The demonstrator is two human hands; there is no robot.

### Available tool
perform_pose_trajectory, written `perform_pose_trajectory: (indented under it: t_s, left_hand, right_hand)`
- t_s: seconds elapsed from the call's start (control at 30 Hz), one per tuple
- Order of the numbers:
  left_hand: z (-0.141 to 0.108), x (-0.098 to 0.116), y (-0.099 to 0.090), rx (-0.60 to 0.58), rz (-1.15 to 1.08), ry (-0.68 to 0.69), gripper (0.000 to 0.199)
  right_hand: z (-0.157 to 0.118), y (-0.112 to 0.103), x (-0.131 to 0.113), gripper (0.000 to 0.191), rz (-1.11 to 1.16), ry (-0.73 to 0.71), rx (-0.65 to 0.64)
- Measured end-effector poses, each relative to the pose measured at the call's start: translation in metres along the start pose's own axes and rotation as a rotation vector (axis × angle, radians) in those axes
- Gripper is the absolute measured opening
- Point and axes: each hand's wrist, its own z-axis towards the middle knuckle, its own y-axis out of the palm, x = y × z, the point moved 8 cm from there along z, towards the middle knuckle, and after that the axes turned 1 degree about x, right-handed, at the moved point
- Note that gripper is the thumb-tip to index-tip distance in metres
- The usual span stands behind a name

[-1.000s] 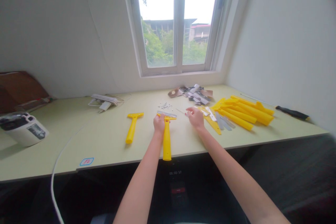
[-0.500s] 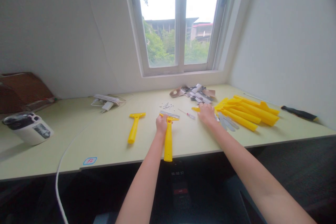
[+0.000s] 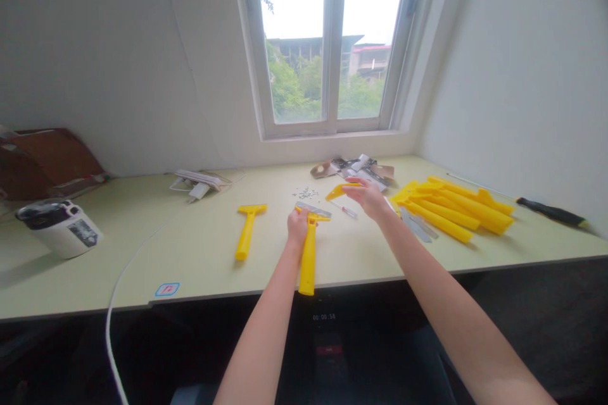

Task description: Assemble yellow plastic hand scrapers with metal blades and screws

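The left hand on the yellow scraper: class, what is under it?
The left hand lies over the head of a yellow scraper, next to its metal blade, on the tabletop. The scraper part beneath the palm is covered.

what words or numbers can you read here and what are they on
"00:00:58": light digits on the dark area below the desk.
Blue-edged sticker on the desk: red marks, too blurred to read.
Dark label on the white appliance: too small to read.
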Motion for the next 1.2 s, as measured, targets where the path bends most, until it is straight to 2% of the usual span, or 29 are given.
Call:
perform_pose_trajectory:
  t_s: [0.13,0.27,0.53,0.7,0.83,1.03,1.1,1.2]
  left_hand:
    - [0.000,0.001,0.001,-0.005,0.005,0.000,0.012]
    - [0.002,-0.001,0.000,-0.002,0.023,-0.004,0.012]
    - [0.004,-0.002,0.002,-0.028,0.028,0.029,0.012]
    - [0.004,0.000,0.005,-0.052,0.028,0.049,0.011]
    - [0.005,-0.001,0.004,-0.046,0.031,0.044,0.011]
    - [0.003,0.000,0.004,-0.048,0.051,0.044,0.012]
    - [0.003,0.001,0.004,-0.049,0.055,0.040,0.012]
    - [0.003,0.000,0.004,-0.042,0.043,0.043,0.011]
  right_hand:
    - [0.001,0.012,0.008,0.025,0.219,0.008,-0.107]
    - [-0.005,0.020,0.019,0.018,0.318,-0.025,-0.109]
    - [-0.027,0.053,0.028,0.029,0.076,-0.160,-0.140]
    - [-0.034,0.066,0.031,0.032,-0.027,-0.098,-0.205]
    - [-0.036,0.066,0.029,0.032,-0.032,-0.120,-0.264]
    - [-0.037,0.059,0.021,0.048,0.034,-0.199,-0.281]
    - [-0.038,0.058,0.021,0.044,0.018,-0.199,-0.263]
    - [-0.040,0.058,0.021,0.026,-0.064,-0.211,-0.231]
